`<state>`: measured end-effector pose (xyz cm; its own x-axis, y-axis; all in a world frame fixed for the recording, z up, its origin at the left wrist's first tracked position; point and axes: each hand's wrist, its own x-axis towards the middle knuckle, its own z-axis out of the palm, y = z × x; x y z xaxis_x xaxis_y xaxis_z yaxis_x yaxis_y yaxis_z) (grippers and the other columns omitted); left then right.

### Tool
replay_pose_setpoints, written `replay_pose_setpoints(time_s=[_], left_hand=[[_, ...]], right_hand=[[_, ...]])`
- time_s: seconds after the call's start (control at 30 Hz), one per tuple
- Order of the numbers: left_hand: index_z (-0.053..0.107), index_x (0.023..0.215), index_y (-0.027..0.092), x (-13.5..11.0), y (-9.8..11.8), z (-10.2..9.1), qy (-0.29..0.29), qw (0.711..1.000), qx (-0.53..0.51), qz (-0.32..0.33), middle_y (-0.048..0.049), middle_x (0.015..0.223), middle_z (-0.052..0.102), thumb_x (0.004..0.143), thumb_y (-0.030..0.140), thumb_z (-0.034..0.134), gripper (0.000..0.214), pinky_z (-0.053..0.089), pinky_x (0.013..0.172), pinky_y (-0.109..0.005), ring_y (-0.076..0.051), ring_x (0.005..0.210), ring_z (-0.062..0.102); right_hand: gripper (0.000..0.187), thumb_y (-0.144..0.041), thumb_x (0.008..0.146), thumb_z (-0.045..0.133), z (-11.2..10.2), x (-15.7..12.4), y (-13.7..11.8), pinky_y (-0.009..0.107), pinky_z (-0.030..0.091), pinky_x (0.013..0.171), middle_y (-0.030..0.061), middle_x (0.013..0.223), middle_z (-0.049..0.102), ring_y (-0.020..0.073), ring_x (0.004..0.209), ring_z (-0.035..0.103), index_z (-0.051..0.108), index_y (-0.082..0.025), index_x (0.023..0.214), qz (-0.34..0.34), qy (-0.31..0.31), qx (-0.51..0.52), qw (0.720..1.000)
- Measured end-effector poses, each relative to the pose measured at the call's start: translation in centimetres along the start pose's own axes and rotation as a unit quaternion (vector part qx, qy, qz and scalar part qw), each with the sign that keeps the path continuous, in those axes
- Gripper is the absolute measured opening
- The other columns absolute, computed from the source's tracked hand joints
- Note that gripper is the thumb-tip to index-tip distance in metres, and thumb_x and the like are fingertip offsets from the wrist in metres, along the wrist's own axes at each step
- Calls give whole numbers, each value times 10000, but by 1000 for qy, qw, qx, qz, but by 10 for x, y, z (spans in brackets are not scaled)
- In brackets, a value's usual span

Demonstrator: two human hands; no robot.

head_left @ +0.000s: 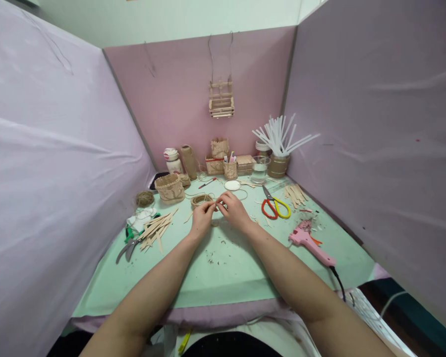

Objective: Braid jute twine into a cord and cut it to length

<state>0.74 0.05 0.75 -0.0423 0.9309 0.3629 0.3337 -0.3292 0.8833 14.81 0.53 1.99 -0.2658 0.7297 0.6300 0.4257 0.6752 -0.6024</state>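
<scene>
My left hand [202,216] and my right hand [233,210] meet over the middle of the table, fingertips pinched together almost touching. Whatever sits between them is too small to make out. Just behind my left fingers lies a round coil of brown twine [201,199], partly covered by that hand. A thin strand curves out on the table past my right hand. Beyond my right hand is a white round lid [232,185]. Scissors [271,208] with one red and one yellow handle lie to its right. Small brown scraps [213,258] are scattered nearer me.
A pink glue gun [312,243] with a black cord lies right. Flat wooden sticks [158,228] and pruning shears [128,248] lie left, near a woven basket [170,189]. At the back stand a water bowl [259,171] and white glue sticks [278,136]. A small stick swing [221,101] hangs behind.
</scene>
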Motion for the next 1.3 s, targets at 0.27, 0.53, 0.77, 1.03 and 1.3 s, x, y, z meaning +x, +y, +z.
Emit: replay_pose_setpoints(time_s=[0.27, 0.53, 0.77, 1.03, 1.3], left_hand=[[680, 886, 140, 1, 3, -1, -14, 1000, 3, 23, -48, 736, 658, 766, 301, 537, 246, 443, 707, -275, -159, 714, 588], [660, 751, 146, 2, 6, 2, -30, 1000, -8, -3, -30, 645, 614, 741, 386, 566, 258, 387, 592, -243, -132, 614, 520], [653, 821, 118, 1, 8, 6, -67, 969, -180, -157, 9, 563, 533, 661, 456, 633, 375, 201, 420, -214, -43, 399, 275], [636, 639, 148, -2, 13, -2, -32, 999, 3, -35, -15, 577, 572, 725, 376, 556, 257, 363, 561, -236, -129, 586, 489], [625, 625, 152, -1, 8, -1, -7, 1000, 10, -22, -7, 583, 573, 735, 370, 554, 254, 373, 583, -237, -124, 586, 487]], right_hand=[[135, -311, 756, 498, 12, 4, 6, 254, 391, 659, -2, 708, 535, 133, 693, 481, 526, -187, 711, 198, 34, 180, 963], [166, -364, 700, 542, 15, 4, 5, 238, 386, 601, -14, 694, 515, 127, 671, 461, 509, -204, 725, 242, 66, 250, 935], [254, -387, 620, 614, 28, 2, 8, 209, 355, 503, -21, 628, 486, 105, 586, 466, 463, -199, 701, 347, 59, 456, 818], [231, -407, 663, 592, 16, 3, 13, 229, 375, 547, -10, 644, 544, 116, 616, 476, 587, -185, 725, 308, 19, 278, 910], [204, -380, 673, 560, 11, 6, 12, 249, 392, 572, -1, 633, 564, 140, 637, 506, 605, -187, 723, 298, 50, 228, 925]])
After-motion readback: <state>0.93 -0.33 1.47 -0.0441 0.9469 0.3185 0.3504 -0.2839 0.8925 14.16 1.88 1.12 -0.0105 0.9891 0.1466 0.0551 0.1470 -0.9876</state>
